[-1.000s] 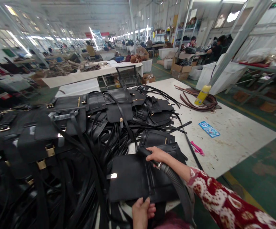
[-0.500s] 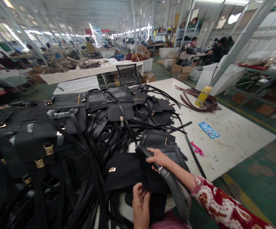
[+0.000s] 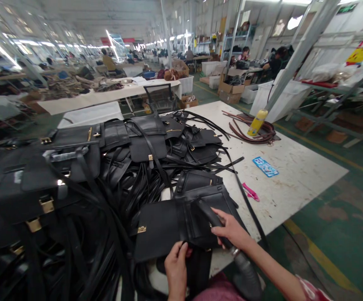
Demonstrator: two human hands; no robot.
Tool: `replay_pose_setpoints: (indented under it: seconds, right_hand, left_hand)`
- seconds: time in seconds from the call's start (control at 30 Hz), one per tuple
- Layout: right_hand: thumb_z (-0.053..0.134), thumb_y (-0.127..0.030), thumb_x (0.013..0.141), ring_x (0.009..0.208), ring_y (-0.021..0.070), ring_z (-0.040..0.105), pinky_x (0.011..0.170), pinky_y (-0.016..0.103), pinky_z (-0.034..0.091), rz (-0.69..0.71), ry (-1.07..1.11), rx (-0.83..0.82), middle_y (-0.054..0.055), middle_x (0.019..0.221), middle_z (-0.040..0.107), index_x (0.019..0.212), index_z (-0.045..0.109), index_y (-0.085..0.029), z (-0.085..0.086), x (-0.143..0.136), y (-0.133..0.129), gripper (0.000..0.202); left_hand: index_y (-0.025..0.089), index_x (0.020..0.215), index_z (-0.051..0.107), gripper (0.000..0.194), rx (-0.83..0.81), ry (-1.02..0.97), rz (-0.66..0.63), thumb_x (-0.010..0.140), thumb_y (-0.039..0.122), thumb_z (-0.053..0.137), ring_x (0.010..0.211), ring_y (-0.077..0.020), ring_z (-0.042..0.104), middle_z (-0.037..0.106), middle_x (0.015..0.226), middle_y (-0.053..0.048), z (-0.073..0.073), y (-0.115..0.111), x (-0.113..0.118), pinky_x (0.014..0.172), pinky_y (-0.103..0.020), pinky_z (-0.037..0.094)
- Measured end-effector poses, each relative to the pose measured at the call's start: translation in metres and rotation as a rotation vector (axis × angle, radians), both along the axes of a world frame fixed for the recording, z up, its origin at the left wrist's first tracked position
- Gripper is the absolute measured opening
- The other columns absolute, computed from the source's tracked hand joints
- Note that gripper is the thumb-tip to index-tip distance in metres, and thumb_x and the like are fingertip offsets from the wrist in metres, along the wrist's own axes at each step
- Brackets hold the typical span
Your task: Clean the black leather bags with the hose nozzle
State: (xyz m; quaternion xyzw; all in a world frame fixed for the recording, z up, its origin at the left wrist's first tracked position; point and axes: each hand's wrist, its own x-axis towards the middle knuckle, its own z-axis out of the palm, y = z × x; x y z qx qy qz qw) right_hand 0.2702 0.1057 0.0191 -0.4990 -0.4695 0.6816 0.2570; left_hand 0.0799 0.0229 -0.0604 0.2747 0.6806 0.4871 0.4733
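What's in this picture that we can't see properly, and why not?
All in the head view:
- Part of the black tube-shaped handle: covered by the bare right hand.
- The forearm behind the bare left hand: cut off by the bottom edge.
- The thick black hose's far end: cut off there too.
- Words on the flat blue-and-white card: too small and blurred.
- Label on the yellow cylindrical bottle: too small.

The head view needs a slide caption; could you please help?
Right hand grips a hose nozzle over a black bag, left hand pinching its edge.
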Motion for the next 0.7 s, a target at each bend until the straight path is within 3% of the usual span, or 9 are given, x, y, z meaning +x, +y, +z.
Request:
replay_pose_setpoints:
  seconds: [0.07,0.2,0.3,0.4,0.57,0.7]
  right_hand:
    - [0.054,-0.015,0.064,0.041,0.0075,0.048,0.038,0.019,0.041,0.029,0.008,0.026,0.0,0.081,0.062,0.131,0.031,-0.023,0.02,0.01,-0.013,0.071]
    - [0.055,-0.006,0.059,0.064,0.012,0.055,0.053,0.019,0.044,0.239,-0.007,0.08,0.001,0.102,0.06,0.127,0.04,-0.023,0.052,0.023,-0.035,0.072]
    - [0.058,-0.005,0.054,0.085,0.0186,0.055,0.074,0.023,0.044,0.341,-0.049,0.115,-0.001,0.104,0.06,0.123,0.047,-0.023,0.059,0.019,-0.043,0.072]
    - [0.059,-0.006,0.055,0.091,0.0214,0.054,0.082,0.027,0.041,0.352,-0.054,0.124,-0.001,0.104,0.06,0.121,0.049,-0.024,0.061,0.011,-0.046,0.069]
    - [0.059,-0.009,0.057,0.086,0.0192,0.056,0.072,0.022,0.044,0.309,0.1,0.004,-0.002,0.101,0.061,0.119,0.051,-0.025,0.067,0.008,-0.047,0.065]
    - [0.059,-0.005,0.053,0.07,0.0136,0.055,0.053,0.014,0.039,0.276,0.148,-0.02,-0.003,0.09,0.062,0.117,0.053,-0.023,0.056,0.002,-0.045,0.066]
  left_hand:
    - [0.015,0.067,0.064,0.031,-0.05,-0.019,0.006,0.061,0.045,0.064,0.054,-0.0144,0.058,0.061,0.055,0.0,-0.003,0.001,0.001,0.054,-0.022,0.047]
    - [0.015,0.072,0.066,0.036,-0.079,-0.086,0.028,0.057,0.047,0.065,0.053,-0.0138,0.058,0.064,0.058,-0.001,-0.002,0.002,0.002,0.054,-0.022,0.047]
    - [0.015,0.075,0.068,0.038,-0.076,-0.147,0.026,0.053,0.045,0.068,0.055,-0.0142,0.058,0.065,0.064,-0.002,-0.004,0.002,0.001,0.055,-0.022,0.047]
    - [0.015,0.073,0.069,0.034,-0.074,-0.189,0.016,0.051,0.041,0.071,0.055,-0.0129,0.055,0.063,0.059,0.0,-0.008,0.0,0.0,0.053,-0.021,0.045]
    - [0.017,0.073,0.069,0.034,-0.113,-0.247,0.014,0.049,0.04,0.073,0.058,-0.0131,0.056,0.065,0.063,0.0,-0.003,-0.002,0.001,0.055,-0.02,0.045]
    - [0.015,0.066,0.068,0.037,-0.102,-0.183,-0.049,0.048,0.048,0.071,0.06,-0.0157,0.058,0.064,0.061,-0.001,0.007,-0.001,0.004,0.06,-0.022,0.047]
